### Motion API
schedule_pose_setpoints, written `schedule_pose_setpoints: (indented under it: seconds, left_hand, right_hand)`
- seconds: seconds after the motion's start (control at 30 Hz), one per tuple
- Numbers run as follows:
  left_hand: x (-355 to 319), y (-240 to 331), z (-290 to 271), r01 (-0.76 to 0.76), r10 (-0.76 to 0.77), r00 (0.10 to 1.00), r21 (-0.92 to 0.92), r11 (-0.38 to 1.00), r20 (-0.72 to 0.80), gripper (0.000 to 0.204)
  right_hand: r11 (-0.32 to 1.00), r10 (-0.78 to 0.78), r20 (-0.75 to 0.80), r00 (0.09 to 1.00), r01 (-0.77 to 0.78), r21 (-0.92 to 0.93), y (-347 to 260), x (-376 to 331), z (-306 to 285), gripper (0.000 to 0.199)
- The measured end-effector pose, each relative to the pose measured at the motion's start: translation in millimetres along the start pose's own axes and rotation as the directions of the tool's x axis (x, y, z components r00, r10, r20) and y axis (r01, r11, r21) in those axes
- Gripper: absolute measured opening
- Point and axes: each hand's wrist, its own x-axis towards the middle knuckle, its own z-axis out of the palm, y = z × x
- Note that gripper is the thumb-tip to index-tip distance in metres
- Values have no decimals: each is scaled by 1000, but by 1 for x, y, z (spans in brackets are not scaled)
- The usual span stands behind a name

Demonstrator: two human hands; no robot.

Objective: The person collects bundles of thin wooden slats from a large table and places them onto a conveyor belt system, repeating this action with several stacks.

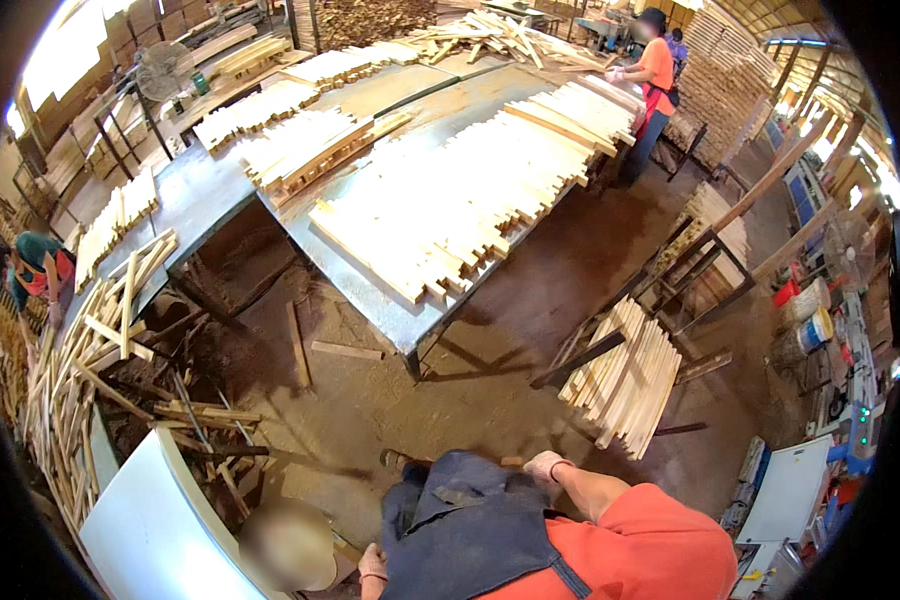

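Note:
My right hand [547, 466], in a pale glove, hangs beside the dark apron [460, 525] at my front. Its back faces up and its fingers bend down out of sight. A small brown shape [511, 461], too partial to identify, shows beside it. Lower down, on the other side of the apron, is my left hand [373, 562], also gloved, its fingertips turned under and hidden. Close to it lies a blurred round pale shape [290, 545]. No held object can be made out in either hand.
Ahead stands a metal-topped table [410, 335] bearing rows of pale wooden strips [450, 200]. A slanted strip stack [625, 375] stands right, a white panel [165, 520] near left, beside a heap of loose strips [60, 410]. Co-workers stand far right [655, 70] and left [45, 265].

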Motion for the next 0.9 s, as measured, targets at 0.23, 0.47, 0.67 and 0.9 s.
schedule_pose_setpoints:
  seconds: [0.23, 0.47, 0.67, 0.9]
  left_hand:
    - [27, 192, 77, 4, -21, 999, 400, 916, 38, 25]
    - [70, 333, 182, -139, 19, 963, 434, 890, 269, 24]
    - [20, 354, 293, -35, -23, 991, 409, 912, 135, 22]
    - [17, 365, 403, -29, -39, 992, 507, 861, 123, 30]
  right_hand:
    - [988, -154, -221, 963, 150, -34, -48, 57, -71, 44]
    - [881, 21, -415, 910, 180, 438, -91, 90, -199, 68]
    - [621, 371, -629, 683, 321, 715, -102, 132, -404, 76]
    - [659, 497, -740, 453, 359, 661, -70, 251, -556, 79]
